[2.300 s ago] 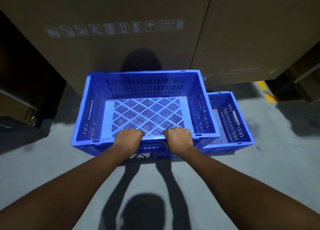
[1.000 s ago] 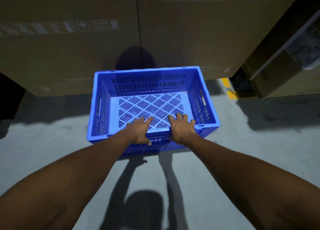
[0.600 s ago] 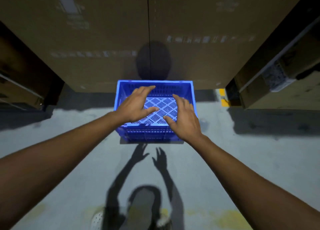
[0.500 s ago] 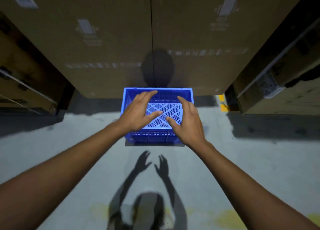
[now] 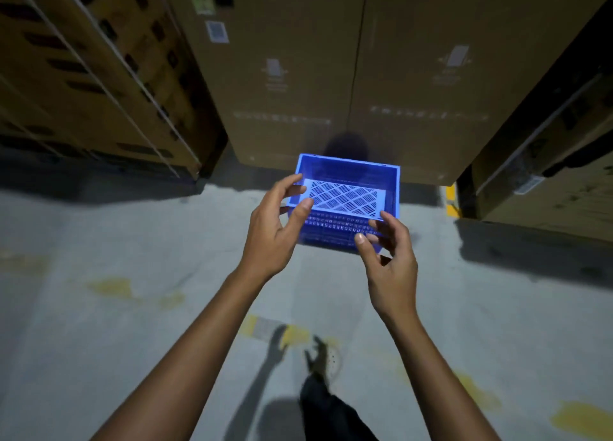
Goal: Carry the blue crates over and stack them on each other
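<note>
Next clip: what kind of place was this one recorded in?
Most likely a warehouse or storeroom. Tall cardboard cartons with printed handling marks stand on a bare concrete floor with worn yellow floor paint, and strapped cartons stand at left behind the blue crates.

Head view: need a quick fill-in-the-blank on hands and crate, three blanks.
1. The crate on the floor is coloured ____.
2. Both the left hand and the right hand are ____, holding nothing.
3. Behind the crate stand big ____ boxes.

Missing words: blue; open; cardboard
</note>
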A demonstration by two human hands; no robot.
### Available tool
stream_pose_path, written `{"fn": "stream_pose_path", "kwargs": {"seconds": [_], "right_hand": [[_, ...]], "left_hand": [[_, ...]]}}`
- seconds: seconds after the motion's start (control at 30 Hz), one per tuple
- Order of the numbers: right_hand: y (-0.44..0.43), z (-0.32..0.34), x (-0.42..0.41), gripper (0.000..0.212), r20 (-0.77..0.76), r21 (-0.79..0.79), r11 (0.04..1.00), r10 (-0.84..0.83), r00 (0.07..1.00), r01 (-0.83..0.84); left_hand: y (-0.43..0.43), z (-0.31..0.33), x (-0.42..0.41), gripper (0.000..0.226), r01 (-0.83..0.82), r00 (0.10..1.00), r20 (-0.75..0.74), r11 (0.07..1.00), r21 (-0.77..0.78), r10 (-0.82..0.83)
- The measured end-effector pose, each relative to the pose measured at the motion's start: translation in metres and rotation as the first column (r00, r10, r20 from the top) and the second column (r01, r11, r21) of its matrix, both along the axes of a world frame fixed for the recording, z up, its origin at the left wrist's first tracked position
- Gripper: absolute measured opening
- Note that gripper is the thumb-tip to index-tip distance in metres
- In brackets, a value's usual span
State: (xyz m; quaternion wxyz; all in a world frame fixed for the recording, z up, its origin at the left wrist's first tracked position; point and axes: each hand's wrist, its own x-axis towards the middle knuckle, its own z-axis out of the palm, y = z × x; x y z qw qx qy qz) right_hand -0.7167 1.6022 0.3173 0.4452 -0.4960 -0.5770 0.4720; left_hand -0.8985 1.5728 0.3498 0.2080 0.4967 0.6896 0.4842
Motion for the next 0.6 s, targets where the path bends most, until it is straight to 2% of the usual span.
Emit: {"fn": "stream_pose_path", "kwargs": {"seconds": [0.13,0.33,0.6], "right_hand": [[-0.088,0.032,0.013,0.044,-0.027,0.058,0.987,0.15,0.988,-0.149],[-0.196,0.08,0.033,0.041,-0.008,0.142,0.939,0.318,0.948,-0.314],[-0.312,0.111,0.048,0.043,0.064,0.192,0.782,0.592,0.803,-0.592]], "left_hand": [[-0.1,0.017,0.021,0.042,-0.082,0.996,-0.033,0.996,0.038,0.083],[-0.241,0.043,0.054,0.026,-0.218,0.975,-0.02,0.972,0.088,0.221],[-0.393,0.071,0.096,0.018,-0.464,0.88,-0.031,0.873,0.153,0.473]]}}
